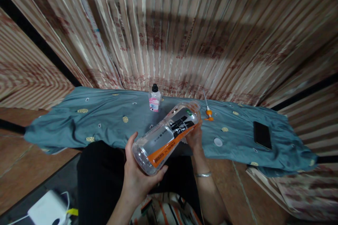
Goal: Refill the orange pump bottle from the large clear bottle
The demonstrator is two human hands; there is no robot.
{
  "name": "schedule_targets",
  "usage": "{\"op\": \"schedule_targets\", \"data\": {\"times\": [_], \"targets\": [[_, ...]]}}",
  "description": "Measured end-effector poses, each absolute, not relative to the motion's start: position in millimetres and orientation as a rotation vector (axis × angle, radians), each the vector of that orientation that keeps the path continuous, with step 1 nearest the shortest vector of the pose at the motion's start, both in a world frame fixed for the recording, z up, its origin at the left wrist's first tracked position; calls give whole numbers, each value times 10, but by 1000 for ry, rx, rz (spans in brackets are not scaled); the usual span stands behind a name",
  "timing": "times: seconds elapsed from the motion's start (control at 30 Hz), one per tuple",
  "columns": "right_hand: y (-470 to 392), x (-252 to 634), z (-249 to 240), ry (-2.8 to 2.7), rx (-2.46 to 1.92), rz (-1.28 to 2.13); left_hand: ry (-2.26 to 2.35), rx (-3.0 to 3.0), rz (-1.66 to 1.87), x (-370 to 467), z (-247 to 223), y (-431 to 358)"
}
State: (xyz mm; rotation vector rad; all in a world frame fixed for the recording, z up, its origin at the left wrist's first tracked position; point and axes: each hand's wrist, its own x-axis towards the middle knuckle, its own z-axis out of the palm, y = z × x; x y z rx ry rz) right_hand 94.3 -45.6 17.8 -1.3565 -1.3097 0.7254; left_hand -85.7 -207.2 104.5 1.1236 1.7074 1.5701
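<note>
A large clear plastic bottle (163,137) with an orange and black label lies tilted across both hands above my lap. My left hand (137,172) cups its base, thumb and fingers on either side. My right hand (194,135) grips it near the mouth end; the bottle hides part of those fingers. Beyond the bottle's upper end, an orange pump head (209,113) with a thin tube lies on the cloth. A round white disc (218,142) rests right of my right hand. Behind stands a small bottle (155,100) with a black cap and pink label, upright.
A teal cloth (108,116) with pineapple prints covers the narrow table. A black phone (262,135) lies at its right. Striped curtains (169,35) hang directly behind. At the lower left, a white device (49,207) with a cable sits on a dark surface.
</note>
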Motion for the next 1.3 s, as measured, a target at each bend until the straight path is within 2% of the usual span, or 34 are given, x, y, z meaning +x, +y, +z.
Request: {"op": "schedule_targets", "data": {"times": [1.3], "targets": [[-439,927,172,-1297,-1302,722,1730,1143,1539,-869,1055,-2082]]}}
